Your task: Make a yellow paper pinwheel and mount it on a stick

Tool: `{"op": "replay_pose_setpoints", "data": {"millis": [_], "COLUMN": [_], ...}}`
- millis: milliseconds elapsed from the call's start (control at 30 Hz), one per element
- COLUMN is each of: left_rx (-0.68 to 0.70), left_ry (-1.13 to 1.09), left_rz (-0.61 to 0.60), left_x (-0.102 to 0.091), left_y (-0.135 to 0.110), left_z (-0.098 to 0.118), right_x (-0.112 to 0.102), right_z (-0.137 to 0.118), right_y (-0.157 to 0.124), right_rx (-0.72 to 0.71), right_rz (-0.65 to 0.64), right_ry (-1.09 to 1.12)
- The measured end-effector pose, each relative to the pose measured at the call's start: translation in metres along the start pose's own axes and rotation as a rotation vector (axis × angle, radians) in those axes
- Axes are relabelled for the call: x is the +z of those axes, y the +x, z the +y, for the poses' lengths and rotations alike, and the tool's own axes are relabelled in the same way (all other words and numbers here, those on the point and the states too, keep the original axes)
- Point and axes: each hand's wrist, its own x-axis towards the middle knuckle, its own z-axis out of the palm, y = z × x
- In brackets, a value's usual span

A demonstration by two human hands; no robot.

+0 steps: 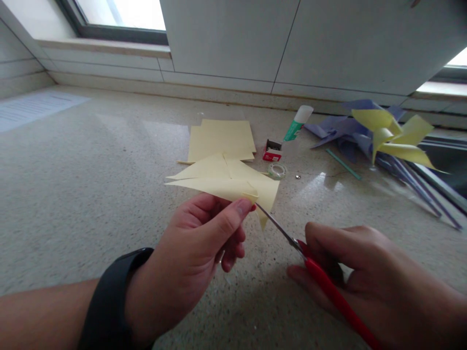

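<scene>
A pale yellow paper sheet point(215, 187), with slits cut in from its corners and a crease near its middle, is pinched between the thumb and fingers of my left hand point(204, 238). A small folded flap shows above the thumb. My right hand point(361, 277) grips red-handled scissors point(279, 227). Their narrow metal blades point up and left, and the tip touches the paper's edge beside my left thumb. The blades look nearly closed. A bit of red shows under the thumb, too small to name.
Behind the paper lie stacked yellow sheets point(226, 136), a small red box point(272, 151), a glue stick point(298, 122), a tape roll point(277, 170) and a small metal piece point(297, 177). At right are a green stick point(343, 164), a yellow pinwheel point(392, 136) and purple pinwheels point(335, 129). A printed sheet point(40, 107) lies far left.
</scene>
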Motion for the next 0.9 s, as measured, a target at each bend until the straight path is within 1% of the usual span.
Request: {"op": "replay_pose_setpoints", "data": {"millis": [233,500,733,900], "left_rx": [0.000,0.008,-0.008,-0.010], "left_ry": [-0.004,0.004,-0.016,-0.014], "left_rz": [0.002,-0.001,-0.023,-0.011], "left_x": [0.000,0.001,-0.001,-0.001], "left_y": [0.001,0.003,0.003,0.002], "left_z": [-0.001,-0.001,-0.002,-0.002], "right_x": [0.002,-0.001,0.002,0.003], "right_z": [-0.005,-0.011,-0.012,-0.013], "right_y": [0.002,0.005,0.005,0.005], "right_rx": [-0.082,-0.093,-0.082,-0.096], "right_rz": [0.092,0.116,0.121,0.141], "right_ry": [0.006,-0.003,-0.006,-0.011]}}
